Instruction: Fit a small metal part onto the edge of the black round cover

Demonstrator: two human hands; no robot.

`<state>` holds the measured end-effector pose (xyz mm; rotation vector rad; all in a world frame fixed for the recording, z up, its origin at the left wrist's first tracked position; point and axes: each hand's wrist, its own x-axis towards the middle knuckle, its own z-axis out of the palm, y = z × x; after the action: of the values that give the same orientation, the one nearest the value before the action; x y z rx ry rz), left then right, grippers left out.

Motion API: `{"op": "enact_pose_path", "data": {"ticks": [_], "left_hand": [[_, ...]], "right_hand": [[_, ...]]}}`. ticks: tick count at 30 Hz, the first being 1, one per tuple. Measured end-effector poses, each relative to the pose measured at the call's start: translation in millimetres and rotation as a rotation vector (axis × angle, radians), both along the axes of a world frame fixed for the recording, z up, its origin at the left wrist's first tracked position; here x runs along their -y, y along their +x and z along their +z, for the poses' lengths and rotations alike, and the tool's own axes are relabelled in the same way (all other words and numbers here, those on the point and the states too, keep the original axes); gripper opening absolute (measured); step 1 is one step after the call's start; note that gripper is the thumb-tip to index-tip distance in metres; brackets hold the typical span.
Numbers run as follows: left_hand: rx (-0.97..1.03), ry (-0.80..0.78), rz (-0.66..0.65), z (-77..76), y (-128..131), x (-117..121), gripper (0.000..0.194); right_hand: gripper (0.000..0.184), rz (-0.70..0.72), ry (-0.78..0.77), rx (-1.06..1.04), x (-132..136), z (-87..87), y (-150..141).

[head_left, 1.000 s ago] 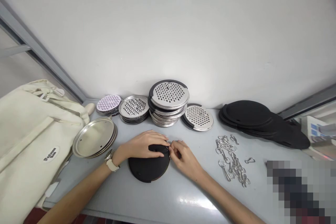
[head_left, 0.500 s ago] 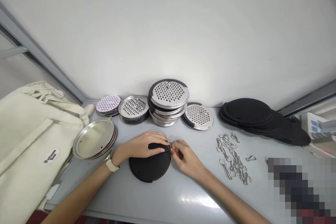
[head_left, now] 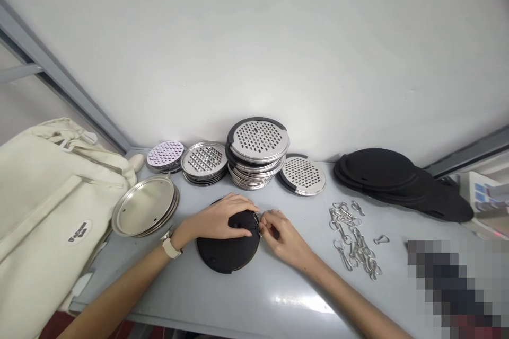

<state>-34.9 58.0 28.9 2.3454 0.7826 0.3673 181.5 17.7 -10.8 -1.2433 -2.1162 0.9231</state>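
A round black disc lies on the grey table in front of me, with a small hole near its lower left edge. My left hand holds it from the upper left, thumb on its face and fingers stretched along its far edge. At the disc's right edge, my right hand pinches a small metal snap clip. The clip sits against the rim; whether it passes through a hole there I cannot tell. Farther right lies a loose heap of similar metal clips, some with rings.
Behind the disc stand stacks of perforated metal grater plates, some black-rimmed. Shallow metal plates sit left, near a cream bag. Black discs are piled at back right, beside a white device. A wall closes off the back.
My left thumb and fingers have spread slightly farther apart near the disc's right edge. More of the metal clip now shows between my hands. The disc has hardly moved.
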Motion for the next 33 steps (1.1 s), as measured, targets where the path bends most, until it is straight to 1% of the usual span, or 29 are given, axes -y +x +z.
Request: {"op": "enact_pose_path", "data": {"ticks": [4, 10, 17, 33], "left_hand": [[-0.022, -0.030, 0.024, 0.9, 1.6, 1.2, 0.038], [-0.016, -0.066, 0.014, -0.9, 2.3, 0.9, 0.034], [-0.002, -0.072, -0.010, -2.0, 2.6, -0.9, 0.034], [0.016, -0.055, -0.041, -2.2, 2.9, -0.2, 0.038]], "right_hand": [[0.022, 0.048, -0.009, 0.003, -1.3, 0.9, 2.4], [0.022, 0.055, -0.014, 0.015, -1.5, 2.2, 4.1], [0.022, 0.092, -0.028, 0.016, -2.0, 5.0, 7.3], [0.022, 0.104, -0.034, 0.037, 0.2, 5.1, 9.6]]}}
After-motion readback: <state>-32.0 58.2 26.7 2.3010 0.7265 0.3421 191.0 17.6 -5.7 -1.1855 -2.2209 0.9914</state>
